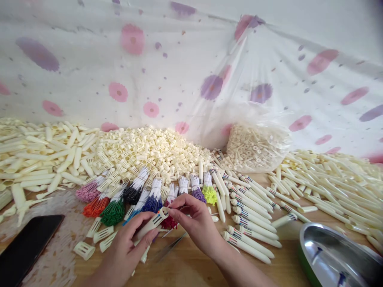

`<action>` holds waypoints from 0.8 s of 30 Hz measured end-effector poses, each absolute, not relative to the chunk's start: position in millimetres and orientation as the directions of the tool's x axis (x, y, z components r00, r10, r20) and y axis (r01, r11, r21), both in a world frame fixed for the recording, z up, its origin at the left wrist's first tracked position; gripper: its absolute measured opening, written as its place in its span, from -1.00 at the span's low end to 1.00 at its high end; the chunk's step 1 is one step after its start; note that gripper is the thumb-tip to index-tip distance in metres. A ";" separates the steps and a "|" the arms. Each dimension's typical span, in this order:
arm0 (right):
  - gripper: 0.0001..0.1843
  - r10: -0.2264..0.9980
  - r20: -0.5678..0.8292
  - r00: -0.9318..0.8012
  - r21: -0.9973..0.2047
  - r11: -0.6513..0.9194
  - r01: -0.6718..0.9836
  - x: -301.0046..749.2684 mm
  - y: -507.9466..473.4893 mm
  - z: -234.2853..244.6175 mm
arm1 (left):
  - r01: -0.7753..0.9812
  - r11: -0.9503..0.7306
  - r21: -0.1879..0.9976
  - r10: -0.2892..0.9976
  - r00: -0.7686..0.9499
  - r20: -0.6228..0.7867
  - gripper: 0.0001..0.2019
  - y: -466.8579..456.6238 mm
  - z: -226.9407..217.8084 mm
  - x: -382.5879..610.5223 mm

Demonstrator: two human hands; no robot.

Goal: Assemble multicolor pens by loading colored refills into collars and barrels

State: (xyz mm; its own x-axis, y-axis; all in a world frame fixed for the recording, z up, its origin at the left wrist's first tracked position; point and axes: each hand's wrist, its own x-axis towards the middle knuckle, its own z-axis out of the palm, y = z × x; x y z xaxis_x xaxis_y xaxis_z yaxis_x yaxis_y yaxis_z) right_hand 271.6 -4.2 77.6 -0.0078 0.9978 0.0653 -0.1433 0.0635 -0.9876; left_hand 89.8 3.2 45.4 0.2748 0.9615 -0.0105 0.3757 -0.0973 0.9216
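Note:
My left hand (127, 243) is closed around a cream multicolour pen barrel (152, 225), tilted with its slotted top end up to the right. Coloured pieces show in the slots. At that top end, the thumb and fingers of my right hand (194, 219) are pinched together; what they hold, if anything, is too small to make out. Just behind the hands lie bundles of thin white-stemmed refills with coloured ends, among them green (113, 211), orange (95, 206), dark blue (152, 202) and yellow (210, 195). A dark red bundle is partly hidden by my hands.
Slotted cream collars (149, 151) are heaped behind. Barrels (329, 191) pile at right, more cream tubes (44, 155) at left. Several pens (251, 239) lie in a row beside a metal tray (329, 247). A phone (28, 247) and a bag of small parts (257, 147) are also there.

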 end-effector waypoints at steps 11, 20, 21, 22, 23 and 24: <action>-0.64 0.993 -0.030 -0.115 -0.984 -0.049 -0.171 277.8 -0.6 81.8 | 0.356 -0.105 0.929 0.954 0.299 -0.007 -0.73 3.0 45.2 91.3; -0.75 0.976 0.079 -0.201 -0.995 0.065 -0.076 285.6 -1.7 87.5 | 0.364 -0.146 0.920 0.950 0.311 0.028 -0.76 4.8 43.1 87.8; -0.77 0.978 0.090 -0.189 -0.995 0.081 -0.055 285.8 -2.0 88.0 | 0.359 -0.145 0.922 0.949 0.314 0.027 -0.77 4.9 44.3 88.5; -0.79 0.980 0.098 -0.173 -0.995 0.095 -0.029 285.8 -2.3 88.1 | 0.352 -0.144 0.925 0.948 0.318 0.026 -0.77 5.0 45.5 89.2; -0.80 0.982 0.103 -0.157 -0.994 0.105 0.001 285.6 -2.6 87.9 | 0.346 -0.143 0.927 0.946 0.324 0.025 -0.78 5.2 46.6 89.9; -0.81 0.984 0.107 -0.141 -0.993 0.112 0.028 285.1 -2.8 87.4 | 0.340 -0.145 0.929 0.944 0.328 0.027 -0.78 5.2 47.6 90.4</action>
